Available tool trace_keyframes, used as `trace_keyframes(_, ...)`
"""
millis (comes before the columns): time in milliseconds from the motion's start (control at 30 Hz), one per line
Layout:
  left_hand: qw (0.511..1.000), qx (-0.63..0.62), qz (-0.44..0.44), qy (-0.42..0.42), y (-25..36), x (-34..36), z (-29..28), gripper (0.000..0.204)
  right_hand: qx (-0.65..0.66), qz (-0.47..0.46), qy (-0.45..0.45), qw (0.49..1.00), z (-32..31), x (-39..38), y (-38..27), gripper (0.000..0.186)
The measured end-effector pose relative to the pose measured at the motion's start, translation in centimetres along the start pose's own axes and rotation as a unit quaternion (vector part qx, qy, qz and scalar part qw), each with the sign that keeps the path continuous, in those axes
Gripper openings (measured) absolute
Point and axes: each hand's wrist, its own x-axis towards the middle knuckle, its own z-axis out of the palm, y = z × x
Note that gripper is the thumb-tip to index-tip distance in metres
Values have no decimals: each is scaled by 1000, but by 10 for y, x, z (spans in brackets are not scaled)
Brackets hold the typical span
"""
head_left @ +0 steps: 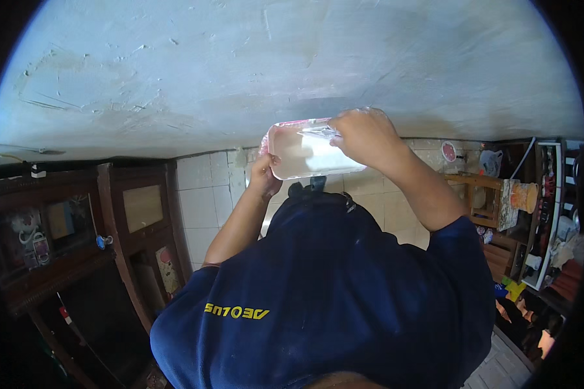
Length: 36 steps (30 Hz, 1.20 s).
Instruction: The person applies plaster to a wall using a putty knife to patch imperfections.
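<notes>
My left hand (264,174) grips the left side of a pink-edged, shallow rectangular plastic container (293,172), held near the pale blue wall (194,78). Pale material coats its inside and rim. My right hand (362,136) is closed on a flat metal scraper (316,132), whose blade lies over the container's upper right part. The scraper's handle is mostly hidden in my fingers. The wall has rough patches and small flaking marks.
A dark wooden cabinet (130,172) with glass panels stands at left. At right are a wooden stool (483,204), an orange tub (523,197) and cluttered shelving (532,272). A tiled surface (194,207) shows behind my arms and body.
</notes>
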Motion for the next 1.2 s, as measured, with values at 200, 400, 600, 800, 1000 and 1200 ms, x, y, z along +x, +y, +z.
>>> trace_keyframes(200,999,-15,-1,-30,8,-6,6,60,33,56,37,997,31,1,-20,25)
trace_keyframes(400,999,-2,8,-41,9,3,21,61,42,-1,44,998,33,-8,-8,22)
trace_keyframes(600,998,13,-29,-51,6,15,42,60,8,51,49,997,26,-17,8,22)
trace_keyframes(800,999,12,-17,-46,-12,30,74,50,33,63,41,997,-2,-34,36,26)
trace_keyframes(1000,999,36,-32,-1,-37,52,89,46,32,7,43,999,-1,-41,77,22)
trace_keyframes(1200,998,23,-38,-47,-43,60,106,60,35,-24,80,996,13,-44,100,19)
